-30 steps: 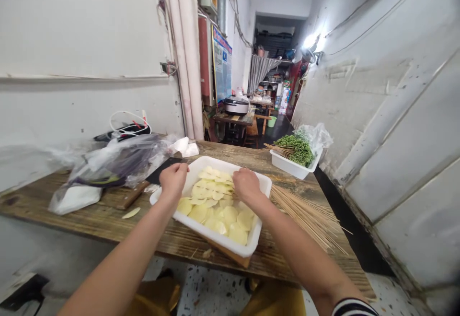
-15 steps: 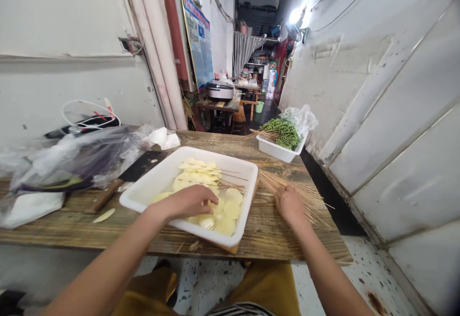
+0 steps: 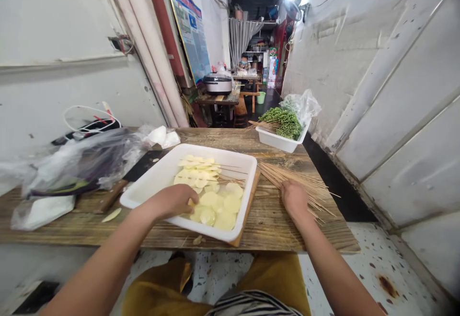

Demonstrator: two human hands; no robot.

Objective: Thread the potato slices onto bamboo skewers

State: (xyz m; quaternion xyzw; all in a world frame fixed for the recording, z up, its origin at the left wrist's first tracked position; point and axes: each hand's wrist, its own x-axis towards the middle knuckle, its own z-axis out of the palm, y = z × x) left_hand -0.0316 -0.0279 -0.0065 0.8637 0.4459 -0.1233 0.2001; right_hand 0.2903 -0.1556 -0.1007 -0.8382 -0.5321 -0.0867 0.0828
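A white plastic tub [image 3: 151,181] holds pale yellow potato slices [image 3: 211,200] lying in water. Toward its back, more slices sit threaded in rows on bamboo skewers, forming potato skewers [image 3: 196,169]. Inside the tub's near left part, my left hand [image 3: 176,200] is closed with bent fingers at a slice; its fingertips are partly hidden. My right hand [image 3: 293,198] rests on the loose pile of bamboo skewers [image 3: 312,186] right of the tub, its fingers curled on them. How many it grips is hidden.
On the wooden table [image 3: 215,137], a smaller white tub [image 3: 276,141] of green skewered vegetables [image 3: 283,123] stands back right. At left lie a cleaver [image 3: 111,196], plastic bags [image 3: 97,158] and a stray slice [image 3: 111,215]. A wooden board [image 3: 247,210] shows under the large tub.
My left hand has moved left and down to the slices, its fingers drawing together. My right hand stays at the skewers with little movement. The camera view has shifted slightly.
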